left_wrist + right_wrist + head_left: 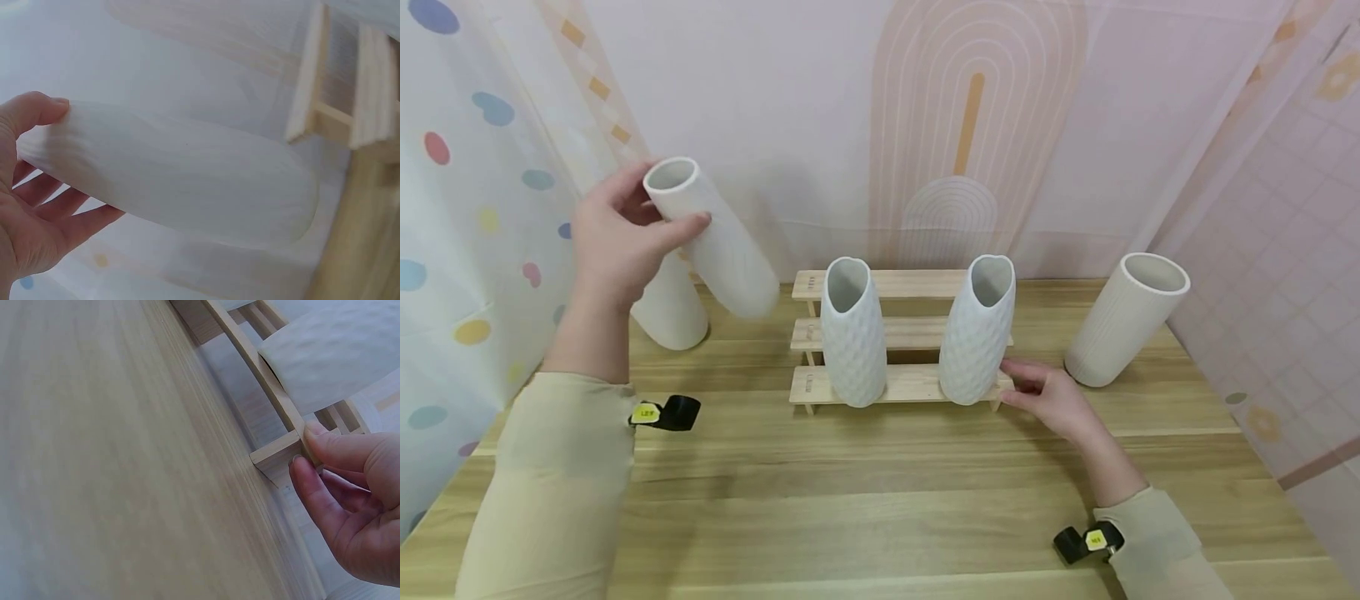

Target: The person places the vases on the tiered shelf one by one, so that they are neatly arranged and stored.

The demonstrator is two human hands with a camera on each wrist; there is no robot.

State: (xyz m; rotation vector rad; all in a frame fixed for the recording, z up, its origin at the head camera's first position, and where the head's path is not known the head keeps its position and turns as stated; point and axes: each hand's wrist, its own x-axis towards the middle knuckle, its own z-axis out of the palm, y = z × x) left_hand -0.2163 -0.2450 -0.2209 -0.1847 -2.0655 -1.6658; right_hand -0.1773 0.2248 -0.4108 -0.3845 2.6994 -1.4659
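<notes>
My left hand (617, 237) grips a white cylindrical vase (726, 254) near its mouth, thumb on the near side. The vase leans, its base off to the right and above the tabletop. In the left wrist view the vase (187, 175) lies across the picture, slightly blurred. A three-step wooden rack (913, 383) stands in the middle. My right hand (1060, 404) pinches the right end of its lowest step between thumb and finger, as the right wrist view shows. Two white dimpled vases, one on the left (854, 350) and one on the right (973, 350), stand on that step.
Another white vase (673, 308) stands on the wooden table (850, 517) behind my left hand, partly hidden. A ribbed white vase (1123, 325) stands at the right, beyond my right hand. Patterned curtains (805, 108) close off the back and sides.
</notes>
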